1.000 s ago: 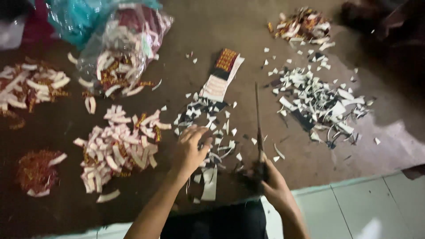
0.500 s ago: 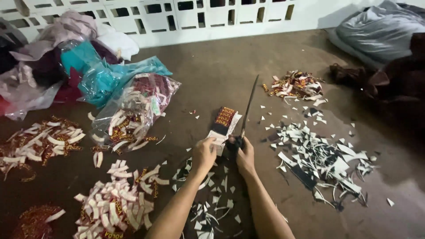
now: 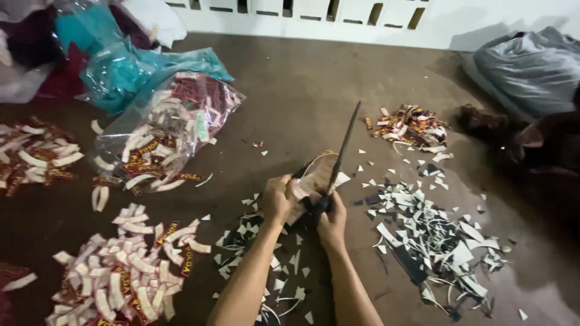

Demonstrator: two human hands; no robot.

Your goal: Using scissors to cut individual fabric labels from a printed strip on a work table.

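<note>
A stack of labels [image 3: 315,178], pale with a woven edge, sits at centre on the dark brown floor [image 3: 290,90], pinched in the left hand [image 3: 277,198], whose fingers close around its near end. The right hand [image 3: 331,220] lies just beside it, touching, wrapped around the handles of long dark scissors [image 3: 342,151]; the blades stand together and point up and away, crossing the stack's right edge.

Small white offcuts [image 3: 266,253] lie scattered under and between both forearms. To the right spreads a wider heap of white and dark trimmings [image 3: 435,235]; beyond it, a smaller mixed red-and-white pile [image 3: 411,127].

To the left, a clear plastic bag [image 3: 163,136] holds curved white and dark red labels with gold lettering. Nearer, at lower left, a loose pile of the same labels [image 3: 121,271] rests on the floor; another pile [image 3: 36,154] lies at the far left edge. Teal plastic [image 3: 121,72] bunches behind the bag. A grey bundle of sheeting [image 3: 525,66] occupies the upper right, against a white slotted wall [image 3: 302,15].
</note>
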